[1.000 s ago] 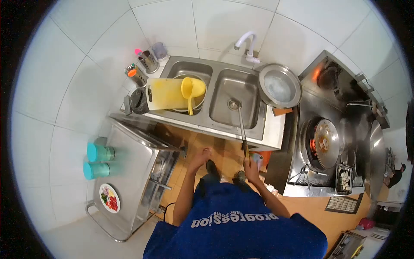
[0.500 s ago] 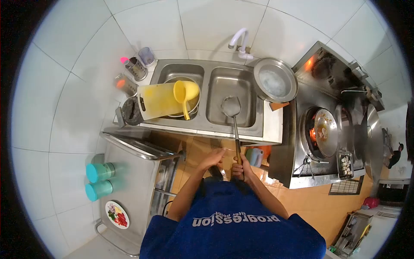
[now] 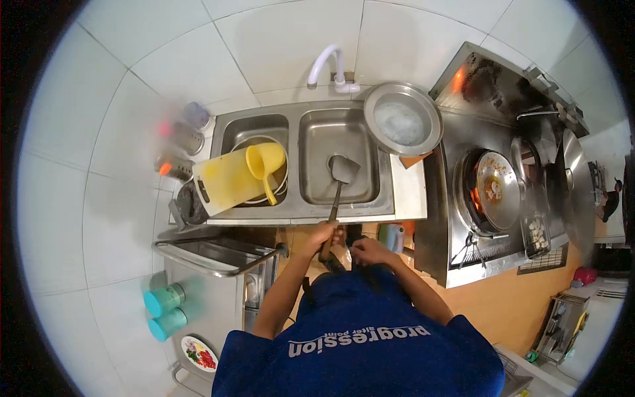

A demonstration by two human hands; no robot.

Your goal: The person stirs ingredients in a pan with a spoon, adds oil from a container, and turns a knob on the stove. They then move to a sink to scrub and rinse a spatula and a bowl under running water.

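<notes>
My left hand (image 3: 322,236) is clamped round the wooden end of the long spatula (image 3: 338,185), and its metal blade hangs out ahead of my grip over the right basin of the sink (image 3: 360,132), seemingly just above the bottom, though I cannot tell whether it touches. My right hand (image 3: 368,251) sits close beside the left, at the butt of the handle; its fingers look loosely curled, and I cannot tell if they are on the wood or just off it.

I judge the tool stiff and front-heavy: a thin steel shaft with a broad blade far from my grip, so the weight pulls at the tip. The wood is the place to hold, well back; the steel would likely be slick if wet, and a hold nearer the shaft would steady it better.

To the left of my grip, the other basin holds a bowl under a yellow cutting board (image 3: 228,182) and a yellow jug (image 3: 264,162). Beyond and to the right of the blade, a round steel pan (image 3: 403,119) rests on the worktop edge, and further right a wok (image 3: 496,192) sits over a lit burner.
</notes>
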